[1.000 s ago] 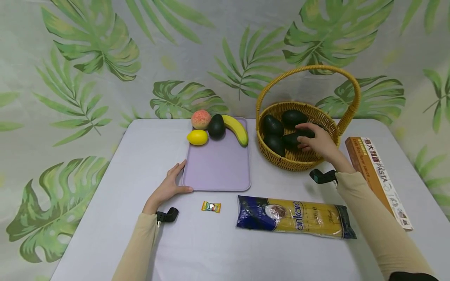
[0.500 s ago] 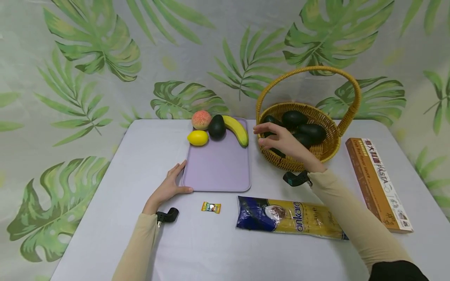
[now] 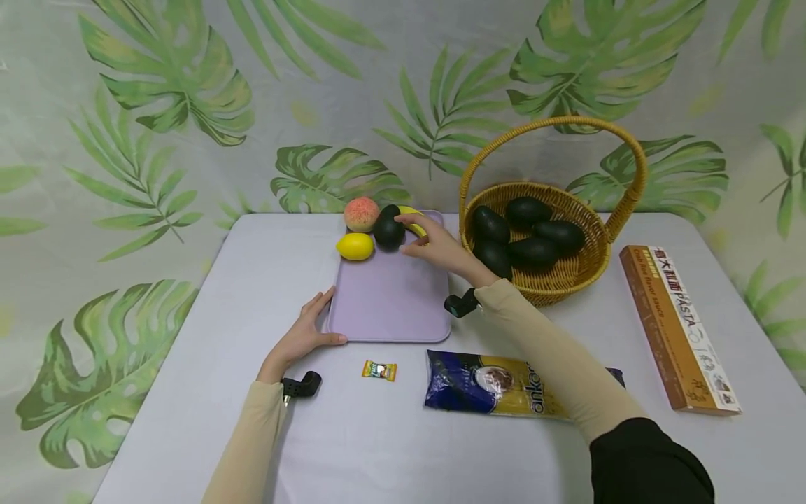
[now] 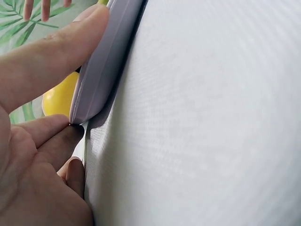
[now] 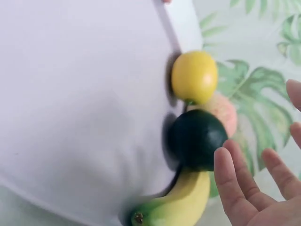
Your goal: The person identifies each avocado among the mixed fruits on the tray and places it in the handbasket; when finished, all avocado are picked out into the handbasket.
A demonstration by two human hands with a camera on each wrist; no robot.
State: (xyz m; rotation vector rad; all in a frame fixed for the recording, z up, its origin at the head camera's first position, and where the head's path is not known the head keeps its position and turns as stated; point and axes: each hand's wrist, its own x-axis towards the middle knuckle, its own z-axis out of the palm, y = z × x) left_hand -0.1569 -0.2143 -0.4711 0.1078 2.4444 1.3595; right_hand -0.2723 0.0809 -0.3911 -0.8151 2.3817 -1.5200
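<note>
On the lavender tray (image 3: 390,308), a dark avocado (image 3: 385,234) stands between a lemon (image 3: 355,246), a peach (image 3: 362,214) and a banana (image 3: 408,218). My right hand (image 3: 443,250) hovers beside this avocado with thumb and fingers spread apart, partly covering the banana. In the right wrist view its fingertips (image 5: 225,165) overlap the edge of the avocado; contact cannot be told. At the tray's near left corner my left hand (image 3: 301,339) touches the rim, fingers straight along the left side and thumb against the front.
A wicker basket (image 3: 541,294) with a tall handle holds several avocados at the back right. The right forearm passes over a bag of spaghetti (image 3: 456,381). A pasta box (image 3: 676,329) lies farther right, and a small wrapped candy (image 3: 379,370) lies before the tray.
My right hand has swung left, from inside the basket over its rim to the avocado on the tray, carrying nothing visible. The left hand and the tray have stayed put.
</note>
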